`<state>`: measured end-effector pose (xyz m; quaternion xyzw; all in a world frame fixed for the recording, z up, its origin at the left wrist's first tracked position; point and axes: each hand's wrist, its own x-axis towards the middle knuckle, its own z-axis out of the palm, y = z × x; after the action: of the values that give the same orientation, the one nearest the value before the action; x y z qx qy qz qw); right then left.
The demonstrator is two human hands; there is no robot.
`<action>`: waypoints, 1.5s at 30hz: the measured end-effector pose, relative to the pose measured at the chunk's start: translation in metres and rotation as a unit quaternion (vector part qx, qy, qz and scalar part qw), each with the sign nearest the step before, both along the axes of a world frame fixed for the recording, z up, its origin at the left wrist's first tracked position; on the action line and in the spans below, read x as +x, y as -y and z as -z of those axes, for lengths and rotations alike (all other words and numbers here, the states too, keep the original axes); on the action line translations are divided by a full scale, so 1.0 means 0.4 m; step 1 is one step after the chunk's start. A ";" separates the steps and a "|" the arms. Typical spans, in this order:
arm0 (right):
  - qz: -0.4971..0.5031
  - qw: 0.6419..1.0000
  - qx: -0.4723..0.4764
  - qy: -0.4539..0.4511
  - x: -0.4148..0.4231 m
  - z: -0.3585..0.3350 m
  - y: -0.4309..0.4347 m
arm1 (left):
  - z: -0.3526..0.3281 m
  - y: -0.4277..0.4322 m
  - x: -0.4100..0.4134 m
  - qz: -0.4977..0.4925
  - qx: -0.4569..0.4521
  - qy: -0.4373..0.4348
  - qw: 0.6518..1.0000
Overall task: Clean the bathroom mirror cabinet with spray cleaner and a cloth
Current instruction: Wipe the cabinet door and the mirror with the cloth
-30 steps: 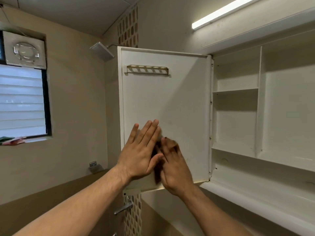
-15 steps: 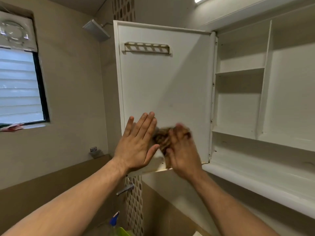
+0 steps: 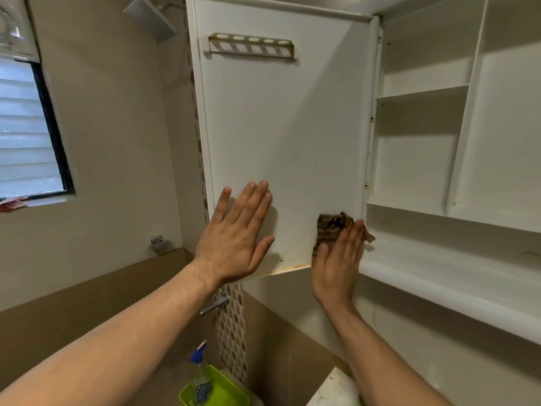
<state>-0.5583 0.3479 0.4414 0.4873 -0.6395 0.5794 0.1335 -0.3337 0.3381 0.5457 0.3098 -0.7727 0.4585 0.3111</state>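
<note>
The white cabinet door [image 3: 287, 136] stands swung open, its inner face toward me. My left hand [image 3: 237, 238] lies flat on the door's lower left part, fingers straight. My right hand [image 3: 336, 259] presses a brown striped cloth [image 3: 332, 227] with straight fingers against the door's lower right corner, close to the hinge side. An orange stain runs along the door's bottom edge. The spray bottle [image 3: 200, 373] with a blue head stands in a green tub [image 3: 225, 385] far below my arms.
The cabinet body [image 3: 439, 171] at right has bare white shelves and a deep bottom ledge. A slotted holder [image 3: 253, 48] is fixed high on the door. A shower head [image 3: 150, 16], a window [image 3: 26, 130] and a wall tap [image 3: 215, 303] lie to the left.
My right hand slid the cloth rightward along the door's lower part to the hinge-side corner. My left hand stayed flat on the door. The view tilted downward, revealing the bottle and tub.
</note>
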 end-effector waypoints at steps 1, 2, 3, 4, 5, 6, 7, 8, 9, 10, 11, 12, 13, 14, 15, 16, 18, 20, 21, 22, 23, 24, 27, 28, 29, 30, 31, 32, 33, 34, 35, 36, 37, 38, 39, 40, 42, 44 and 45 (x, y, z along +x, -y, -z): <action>0.002 0.997 0.008 0.074 0.045 -0.017 -0.001 | -0.001 -0.002 -0.003 -0.002 0.008 -0.010 1.000; 0.000 0.992 0.012 0.123 0.099 -0.029 -0.006 | -0.002 -0.002 -0.006 -0.002 0.013 -0.020 1.000; -0.010 0.992 0.015 0.122 0.155 -0.026 -0.012 | -0.003 -0.002 -0.008 -0.001 0.018 -0.028 0.999; -0.031 0.997 0.015 0.069 0.204 -0.006 -0.024 | -0.003 -0.005 -0.010 0.004 0.024 -0.032 0.999; -0.060 0.998 0.015 -0.021 0.240 0.022 -0.034 | -0.005 -0.005 -0.008 0.009 0.029 -0.032 0.999; -0.090 0.988 0.014 -0.127 0.256 0.050 -0.045 | -0.003 -0.009 -0.002 0.015 0.032 -0.033 0.999; -0.113 0.969 0.014 -0.218 0.244 0.066 -0.046 | -0.003 -0.008 0.004 0.019 0.033 -0.032 0.999; -0.132 0.952 0.019 -0.276 0.211 0.065 -0.042 | -0.003 -0.012 0.014 0.018 0.031 -0.030 0.999; -0.142 0.942 0.027 -0.302 0.174 0.059 -0.035 | -0.004 -0.017 0.025 0.014 0.027 -0.030 0.999; -0.138 0.946 0.033 -0.292 0.140 0.055 -0.031 | -0.006 -0.021 0.037 0.011 0.022 -0.032 0.999; -0.114 0.965 0.032 -0.235 0.113 0.048 -0.030 | -0.009 -0.025 0.054 0.007 0.017 -0.035 0.999; -0.073 0.987 0.029 -0.143 0.088 0.039 -0.031 | -0.011 -0.029 0.073 0.004 0.012 -0.040 0.999; -0.025 0.998 0.027 -0.045 0.069 0.032 -0.031 | -0.012 -0.035 0.089 0.001 0.008 -0.045 0.999; 0.010 0.999 0.027 0.036 0.067 0.022 -0.032 | -0.014 -0.041 0.107 -0.009 0.004 -0.050 0.999; 0.026 0.995 0.024 0.098 0.086 0.013 -0.032 | -0.015 -0.048 0.128 -0.021 0.006 -0.053 0.998; 0.023 0.990 0.023 0.139 0.106 0.001 -0.034 | -0.016 -0.050 0.138 -0.030 0.013 -0.054 0.998; -0.003 0.995 0.035 0.094 0.153 0.009 -0.049 | -0.012 -0.053 0.156 -0.052 0.030 -0.056 0.997; 0.002 0.998 0.046 -0.049 0.139 0.039 -0.078 | -0.006 -0.054 0.163 -0.064 0.042 -0.053 0.996; 0.028 0.995 0.055 -0.079 0.101 0.039 -0.086 | -0.002 -0.054 0.163 -0.062 0.048 -0.051 0.996; 0.064 0.994 0.065 -0.064 0.064 0.027 -0.093 | 0.003 -0.054 0.163 -0.058 0.050 -0.052 0.996; 0.099 0.992 0.077 -0.025 0.032 0.009 -0.097 | 0.007 -0.053 0.161 -0.054 0.049 -0.053 0.996; 0.122 0.988 0.097 0.002 0.007 -0.012 -0.102 | 0.010 -0.053 0.158 -0.051 0.047 -0.055 0.996; 0.134 0.975 0.178 -0.018 0.004 -0.044 -0.110 | 0.024 -0.046 0.149 -0.032 0.045 -0.067 0.996; 0.137 0.970 0.200 -0.016 0.018 -0.049 -0.116 | 0.029 -0.043 0.141 -0.027 0.050 -0.074 0.996; 0.141 0.965 0.220 -0.013 0.034 -0.050 -0.127 | 0.036 -0.042 0.132 -0.024 0.060 -0.081 0.995; 0.139 0.964 0.227 -0.025 0.054 -0.051 -0.136 | 0.047 -0.040 0.126 -0.023 0.070 -0.089 0.993; 0.131 0.963 0.229 -0.047 0.073 -0.051 -0.144 | 0.061 -0.036 0.116 -0.020 0.080 -0.099 0.992; 0.112 0.964 0.229 -0.071 0.097 -0.051 -0.152 | 0.073 -0.035 0.106 -0.016 0.091 -0.109 0.990; 0.083 0.966 0.224 -0.100 0.125 -0.047 -0.159 | 0.086 -0.036 0.093 -0.011 0.105 -0.121 0.987; 0.044 0.967 0.215 -0.132 0.151 -0.037 -0.166 | 0.099 -0.040 0.082 -0.006 0.119 -0.134 0.984; 0.001 0.966 0.204 -0.156 0.165 -0.020 -0.177 | 0.112 -0.044 0.068 0.003 0.132 -0.144 0.981; -0.041 0.966 0.191 -0.171 0.163 -0.009 -0.188 | 0.125 -0.049 0.057 0.010 0.142 -0.154 0.978; -0.071 0.965 0.182 -0.173 0.143 -0.004 -0.194 | 0.134 -0.054 0.050 0.013 0.151 -0.162 0.975; -0.078 0.965 0.182 -0.171 0.106 -0.002 -0.195 | 0.139 -0.059 0.044 0.014 0.156 -0.166 0.974; -0.053 0.967 0.192 -0.160 0.062 0.004 -0.190 | 0.140 -0.062 0.044 0.016 0.157 -0.167 0.973; 0.003 0.965 0.220 -0.143 0.014 0.010 -0.181 | 0.139 -0.063 0.047 0.020 0.157 -0.165 0.973; 0.088 0.939 0.315 -0.104 -0.030 0.039 -0.167 | 0.137 -0.063 0.065 0.027 0.153 -0.156 0.975; 0.038 0.927 0.358 -0.108 0.047 0.096 -0.164 | 0.136 -0.061 0.081 0.035 0.151 -0.147 0.977; -0.015 0.928 0.354 -0.119 0.117 0.140 -0.169 | 0.141 -0.059 0.090 0.042 0.153 -0.144 0.977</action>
<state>-0.5115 0.4154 0.3853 0.5780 -0.7748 0.2553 0.0186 -0.2975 0.3618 0.4893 0.3837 -0.7930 0.2724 0.3870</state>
